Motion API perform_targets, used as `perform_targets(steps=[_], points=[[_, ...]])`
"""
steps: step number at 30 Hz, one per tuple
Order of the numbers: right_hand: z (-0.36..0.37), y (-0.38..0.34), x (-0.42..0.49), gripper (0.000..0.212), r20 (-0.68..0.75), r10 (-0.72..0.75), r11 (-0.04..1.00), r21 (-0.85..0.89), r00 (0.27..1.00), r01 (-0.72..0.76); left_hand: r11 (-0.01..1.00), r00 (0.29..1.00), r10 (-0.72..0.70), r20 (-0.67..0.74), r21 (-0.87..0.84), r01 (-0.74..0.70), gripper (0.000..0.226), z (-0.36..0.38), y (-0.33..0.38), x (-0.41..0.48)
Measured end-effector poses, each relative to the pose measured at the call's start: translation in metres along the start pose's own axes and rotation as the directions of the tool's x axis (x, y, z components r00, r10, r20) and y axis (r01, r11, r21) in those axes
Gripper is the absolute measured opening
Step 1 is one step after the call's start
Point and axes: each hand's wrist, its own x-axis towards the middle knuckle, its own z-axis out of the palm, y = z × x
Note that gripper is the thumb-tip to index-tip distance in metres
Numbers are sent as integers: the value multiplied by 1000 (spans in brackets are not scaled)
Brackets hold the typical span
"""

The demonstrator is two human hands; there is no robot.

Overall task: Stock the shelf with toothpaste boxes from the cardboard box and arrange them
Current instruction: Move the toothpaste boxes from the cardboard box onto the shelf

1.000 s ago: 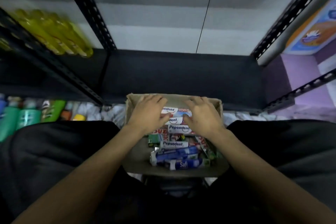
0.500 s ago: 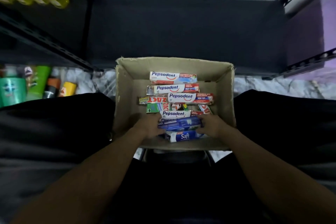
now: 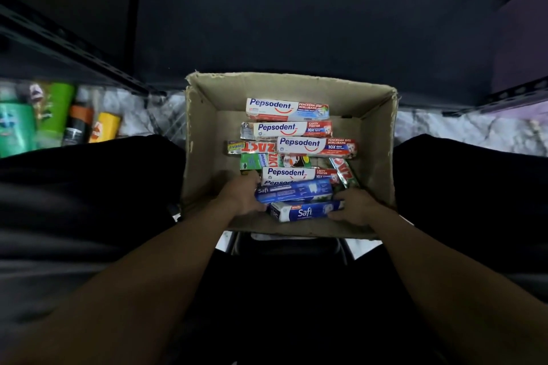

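- Moved off the far Pepsodent cartons point(image 3: 287, 109), the left hand point(image 3: 241, 195) and right hand point(image 3: 354, 206) sit at the near wall of the cardboard box point(image 3: 201, 127)
- Matte brown board, ragged rim; glossy oblong cartons lie flat inside
- Left hand curls round the left end of the upper blue Safi carton point(image 3: 293, 190); right hand clamps the right end of the lower Safi carton point(image 3: 305, 211)

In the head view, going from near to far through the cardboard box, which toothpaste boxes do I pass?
Near Safi box → second Safi box → first Pepsodent box → second Pepsodent box → third Pepsodent box → far Pepsodent box. Zact boxes overlap, so skipped.
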Motion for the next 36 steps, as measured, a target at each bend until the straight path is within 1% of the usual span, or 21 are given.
perform_targets(steps=[2,5,8,10,12,14,16,17,19,20,22,24,27,29,31,34,36], points=[[1,1,0,52,-25,-9,999,32,1000,10,1000,1000,-9,10,-16,9,69,-1,-1,0],[1,0,1,54,-33,-5,1000,27,999,6,997,997,-42,57,-62,46,68,-4,-5,1],[1,3,3,52,-36,1,999,43,999,1,988,994,-66,82,-133,76,51,-8,-5,-1],[3,7,6,47,-2,15,993,117,1000,-15,980,994,-66,87,-179,81,41,-8,-5,-4],[4,10,8,42,42,23,984,178,999,-30,966,992,-68,107,-241,92,42,-7,-6,-6],[3,11,9,40,29,15,976,219,999,-21,943,987,-82,137,-310,121,48,-8,-8,-8],[3,12,10,45,-2,20,966,259,1000,-19,916,985,-97,146,-374,146,52,-12,-11,-10],[3,12,10,52,4,11,964,264,1000,-12,907,984,-104,142,-393,153,54,-16,-12,-10],[4,11,11,68,43,-26,967,253,999,14,885,985,-105,140,-439,157,57,-25,-15,-11],[3,10,11,70,69,-36,965,262,997,17,858,985,-94,148,-489,155,58,-30,-15,-12],[2,11,14,62,107,-53,955,297,993,19,792,984,-64,166,-591,151,59,-37,-14,-16],[1,9,12,47,129,-62,945,327,990,17,739,983,-45,181,-655,154,53,-41,-9,-20],[0,3,4,41,138,-93,935,352,986,39,668,983,-33,178,-728,154,41,-39,-5,-24],[2,-1,0,31,110,-131,909,410,985,75,652,986,-11,165,-747,132,38,-39,-1,-27],[0,-5,-4,26,80,-167,879,465,983,111,646,991,12,132,-758,93,34,-43,8,-31],[-10,-16,-16,32,42,-199,886,435,979,162,654,996,41,82,-755,35,29,-52,22,-38],[-18,-21,-24,32,8,-205,873,453,979,180,673,997,65,41,-740,-14,25,-60,27,-44]])
